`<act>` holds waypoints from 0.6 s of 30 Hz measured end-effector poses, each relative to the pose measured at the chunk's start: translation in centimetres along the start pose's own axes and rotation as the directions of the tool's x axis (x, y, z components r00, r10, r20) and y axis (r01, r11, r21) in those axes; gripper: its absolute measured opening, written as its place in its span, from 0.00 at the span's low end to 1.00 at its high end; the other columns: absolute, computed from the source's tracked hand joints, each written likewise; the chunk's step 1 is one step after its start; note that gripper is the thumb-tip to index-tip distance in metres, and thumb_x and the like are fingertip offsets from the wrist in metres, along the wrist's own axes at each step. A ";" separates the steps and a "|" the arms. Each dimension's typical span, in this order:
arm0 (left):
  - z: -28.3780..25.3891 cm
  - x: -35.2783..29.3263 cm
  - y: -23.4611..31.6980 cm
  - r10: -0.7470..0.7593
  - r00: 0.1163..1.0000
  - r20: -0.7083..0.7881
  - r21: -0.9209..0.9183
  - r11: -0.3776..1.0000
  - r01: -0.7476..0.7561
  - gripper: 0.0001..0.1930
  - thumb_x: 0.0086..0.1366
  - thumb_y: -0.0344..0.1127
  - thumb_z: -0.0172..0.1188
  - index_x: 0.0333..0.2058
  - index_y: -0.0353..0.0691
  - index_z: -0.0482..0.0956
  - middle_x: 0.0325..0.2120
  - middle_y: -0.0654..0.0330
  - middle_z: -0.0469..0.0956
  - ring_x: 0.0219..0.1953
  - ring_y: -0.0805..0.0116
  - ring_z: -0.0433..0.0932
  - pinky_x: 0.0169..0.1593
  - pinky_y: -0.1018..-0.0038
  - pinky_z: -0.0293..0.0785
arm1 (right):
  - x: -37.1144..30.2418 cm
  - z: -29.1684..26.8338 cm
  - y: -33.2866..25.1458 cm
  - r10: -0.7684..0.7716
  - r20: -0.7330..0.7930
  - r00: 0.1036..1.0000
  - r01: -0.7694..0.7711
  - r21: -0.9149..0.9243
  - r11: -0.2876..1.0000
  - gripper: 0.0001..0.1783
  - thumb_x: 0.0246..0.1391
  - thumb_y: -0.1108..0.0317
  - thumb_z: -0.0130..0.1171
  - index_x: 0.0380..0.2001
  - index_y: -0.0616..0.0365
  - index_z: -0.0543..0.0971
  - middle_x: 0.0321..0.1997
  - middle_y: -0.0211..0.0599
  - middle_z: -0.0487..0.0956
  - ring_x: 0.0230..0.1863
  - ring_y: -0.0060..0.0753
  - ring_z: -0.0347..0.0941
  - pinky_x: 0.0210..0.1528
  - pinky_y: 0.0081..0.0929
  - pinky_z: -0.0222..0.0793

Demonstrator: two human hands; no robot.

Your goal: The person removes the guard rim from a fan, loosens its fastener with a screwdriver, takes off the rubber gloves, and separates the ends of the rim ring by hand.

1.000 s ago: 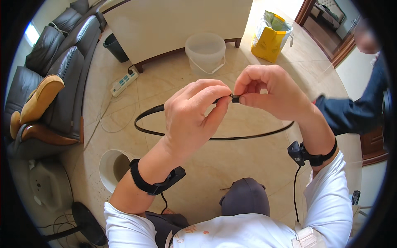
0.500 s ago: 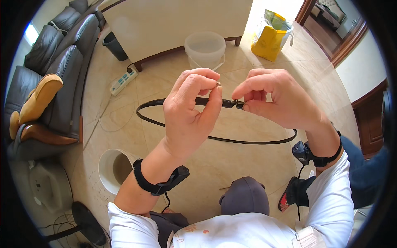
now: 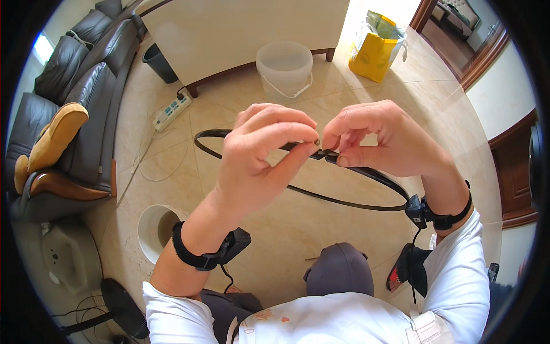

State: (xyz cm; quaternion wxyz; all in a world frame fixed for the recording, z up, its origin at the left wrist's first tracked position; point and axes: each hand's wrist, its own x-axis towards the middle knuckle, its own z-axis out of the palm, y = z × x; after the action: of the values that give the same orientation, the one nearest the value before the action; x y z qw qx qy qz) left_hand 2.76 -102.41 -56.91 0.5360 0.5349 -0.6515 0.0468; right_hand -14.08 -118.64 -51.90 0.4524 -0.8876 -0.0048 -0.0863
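Observation:
A thin black band (image 3: pixel 213 133) bent into a large loop hangs in front of me, its two ends meeting between my hands. My left hand (image 3: pixel 249 146) is closed in a pinch, holding a small metallic piece (image 3: pixel 317 142) at its fingertips beside the joint. Whether it is a nut or a screw head is too small to tell. My right hand (image 3: pixel 384 137) pinches the band next to its end, thumb below and fingers above. The fingertips of both hands are close together, with a narrow gap between them. Part of the band passes behind my left hand.
A translucent bucket (image 3: pixel 285 60) stands by a pale cabinet (image 3: pixel 240 28). A yellow bag (image 3: pixel 375 57) is at the far right. On the left are a power strip (image 3: pixel 172 112), a dark bin (image 3: pixel 159 63), a white bucket (image 3: pixel 150 235) and a dark sofa (image 3: pixel 86 155).
My left hand has moved right with the small metal piece, closer to the band's joint. The loop has tilted, its right side now showing behind my right hand. Blue-clothed legs at the right have moved away.

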 end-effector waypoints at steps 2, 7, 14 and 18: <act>0.2 -0.6 0.2 0.040 0.999 -0.026 0.051 0.998 -0.039 0.09 0.51 0.25 0.72 0.32 0.42 0.85 0.35 0.66 0.84 0.39 0.64 0.79 0.48 0.70 0.69 | -0.1 0.1 0.2 0.041 -0.004 0.999 -0.040 0.092 0.995 0.12 0.48 0.80 0.67 0.38 0.60 0.81 0.32 0.27 0.81 0.31 0.18 0.76 0.35 0.20 0.74; 0.3 -1.5 0.1 0.133 0.990 -0.055 0.159 0.980 -0.123 0.11 0.49 0.25 0.73 0.32 0.45 0.85 0.35 0.68 0.83 0.40 0.64 0.77 0.47 0.70 0.64 | -0.1 0.5 0.2 0.174 -0.035 0.984 -0.160 0.253 0.954 0.07 0.50 0.80 0.67 0.33 0.60 0.81 0.33 0.25 0.80 0.32 0.13 0.75 0.37 0.16 0.73; 1.5 -1.5 0.9 0.034 0.992 -0.119 0.176 0.984 -0.013 0.10 0.52 0.24 0.72 0.33 0.44 0.84 0.35 0.66 0.84 0.37 0.66 0.79 0.46 0.72 0.64 | 0.1 0.5 -0.4 0.136 -0.132 0.982 -0.137 -0.002 0.991 0.06 0.48 0.80 0.66 0.31 0.61 0.80 0.31 0.25 0.79 0.30 0.14 0.74 0.34 0.17 0.71; 1.7 -1.4 0.9 0.011 0.987 -0.160 0.142 0.990 0.011 0.09 0.53 0.24 0.71 0.33 0.42 0.84 0.35 0.65 0.84 0.37 0.67 0.80 0.45 0.73 0.65 | 0.1 1.3 -0.5 0.080 -0.230 0.970 -0.096 -0.057 0.994 0.06 0.47 0.79 0.64 0.32 0.62 0.82 0.29 0.32 0.80 0.29 0.22 0.75 0.32 0.23 0.72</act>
State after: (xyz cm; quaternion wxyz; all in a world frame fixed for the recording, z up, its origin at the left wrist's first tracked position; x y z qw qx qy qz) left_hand 0.75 -102.22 -58.24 0.5470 0.5663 -0.6014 0.1360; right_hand -13.83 -117.29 -52.24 0.4229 -0.8861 0.0893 -0.1671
